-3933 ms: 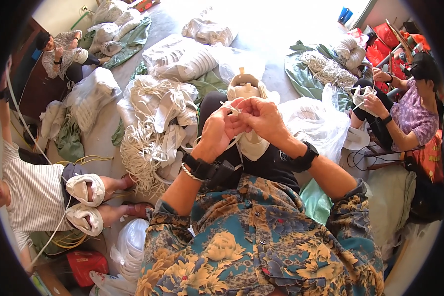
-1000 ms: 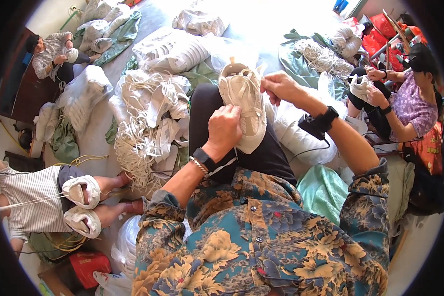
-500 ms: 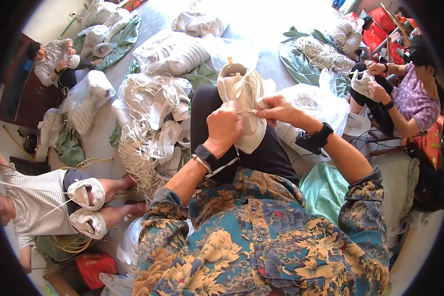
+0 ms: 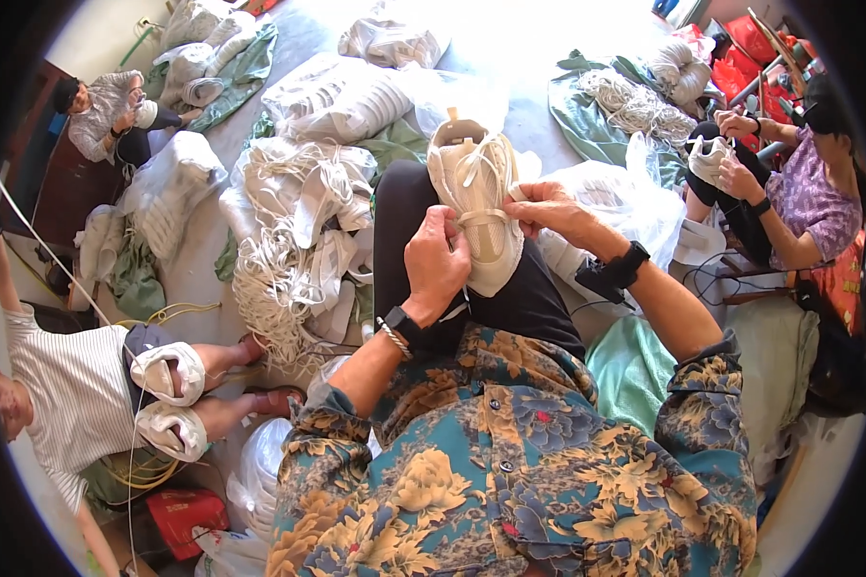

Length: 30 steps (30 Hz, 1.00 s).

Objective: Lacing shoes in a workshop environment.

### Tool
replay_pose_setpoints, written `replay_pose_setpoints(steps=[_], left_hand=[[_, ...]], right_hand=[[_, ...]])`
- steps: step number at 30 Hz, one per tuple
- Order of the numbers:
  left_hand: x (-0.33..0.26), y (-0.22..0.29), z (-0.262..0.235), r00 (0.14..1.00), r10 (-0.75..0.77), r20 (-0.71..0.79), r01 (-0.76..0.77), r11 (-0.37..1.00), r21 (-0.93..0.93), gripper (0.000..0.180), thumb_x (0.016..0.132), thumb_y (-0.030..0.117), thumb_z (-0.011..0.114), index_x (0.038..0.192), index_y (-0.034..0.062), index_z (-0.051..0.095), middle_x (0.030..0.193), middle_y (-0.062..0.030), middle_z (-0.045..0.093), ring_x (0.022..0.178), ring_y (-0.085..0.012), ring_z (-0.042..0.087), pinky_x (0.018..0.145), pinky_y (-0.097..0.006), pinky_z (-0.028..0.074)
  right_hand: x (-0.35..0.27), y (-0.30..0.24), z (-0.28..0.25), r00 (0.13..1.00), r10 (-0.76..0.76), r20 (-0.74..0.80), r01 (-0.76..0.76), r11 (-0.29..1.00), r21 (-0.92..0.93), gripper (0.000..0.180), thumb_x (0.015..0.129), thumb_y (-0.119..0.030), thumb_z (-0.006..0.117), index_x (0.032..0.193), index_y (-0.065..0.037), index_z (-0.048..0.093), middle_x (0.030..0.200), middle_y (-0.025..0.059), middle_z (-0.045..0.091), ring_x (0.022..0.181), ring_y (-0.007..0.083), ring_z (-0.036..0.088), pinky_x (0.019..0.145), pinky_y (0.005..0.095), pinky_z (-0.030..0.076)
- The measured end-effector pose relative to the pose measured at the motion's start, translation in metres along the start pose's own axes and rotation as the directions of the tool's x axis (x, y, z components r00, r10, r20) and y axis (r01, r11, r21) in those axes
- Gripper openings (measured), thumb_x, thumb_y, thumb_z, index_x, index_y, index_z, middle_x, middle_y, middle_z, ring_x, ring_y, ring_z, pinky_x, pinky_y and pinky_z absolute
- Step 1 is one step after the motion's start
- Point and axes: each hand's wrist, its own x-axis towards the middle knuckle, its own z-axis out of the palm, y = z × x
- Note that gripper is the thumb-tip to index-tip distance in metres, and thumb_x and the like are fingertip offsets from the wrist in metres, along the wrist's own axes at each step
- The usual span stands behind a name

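Beige mesh sneaker [image 4: 477, 197] lay on black cloth trousers [image 4: 400, 207], tangled white laces [image 4: 271, 284] to its left, clear plastic bag [image 4: 633, 207] right

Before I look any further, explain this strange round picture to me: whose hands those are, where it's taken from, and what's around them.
No machine here: a person works with bare hands. The camera sits on their head and looks down; its fisheye lens bends straight edges.

The left hand and right hand are on opposite sides of a pale shoe over the person's dark trousers, at a pale band across it. Their exact grip is partly hidden.

On the floor lie a tangle of pale laces and clear plastic bags. Other people sit nearby, one in a striped shirt, another in a purple top.
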Motion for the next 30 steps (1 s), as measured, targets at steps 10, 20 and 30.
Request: replay_pose_setpoints(steps=[10,20,30], left_hand=[[0.029,0.003,0.001,0.975,0.160,0.154,-0.189,0.961,0.202,0.007,0.072,0.007,0.060,0.075,0.0013,0.056,0.075,-0.0117,0.054,0.067,-0.0262,0.057,0.061,-0.036,0.045],[0.035,-0.024,-0.022,0.947,0.074,0.314,-0.055,0.996,-0.071,0.006,0.076,0.003,0.057,0.074,-0.0011,0.054,0.069,-0.0074,0.053,0.060,-0.0153,0.049,0.056,-0.027,0.041],[-0.006,0.023,-0.007,0.667,0.667,0.332,-0.687,0.723,-0.071,0.015,0.070,0.003,0.062,0.084,0.0028,0.057,0.088,-0.0111,0.060,0.094,-0.0323,0.057,0.086,-0.038,0.044]], right_hand=[[-0.004,-0.002,-0.002,0.999,-0.001,0.041,0.003,0.998,-0.060,0.022,0.082,-0.023,0.065,0.085,-0.002,0.062,0.066,-0.0012,0.055,0.056,0.0051,0.051,0.052,0.0179,0.042],[0.002,0.000,0.001,0.999,-0.031,0.036,0.035,0.995,-0.099,0.021,0.084,-0.025,0.062,0.085,-0.003,0.061,0.064,-0.0011,0.054,0.056,0.0049,0.051,0.052,0.0184,0.042],[0.015,-0.092,-0.014,0.945,-0.312,-0.092,0.319,0.945,0.068,0.029,0.094,-0.022,0.039,0.086,0.001,0.055,0.063,0.0003,0.045,0.057,0.0104,0.048,0.054,0.0234,0.042]])
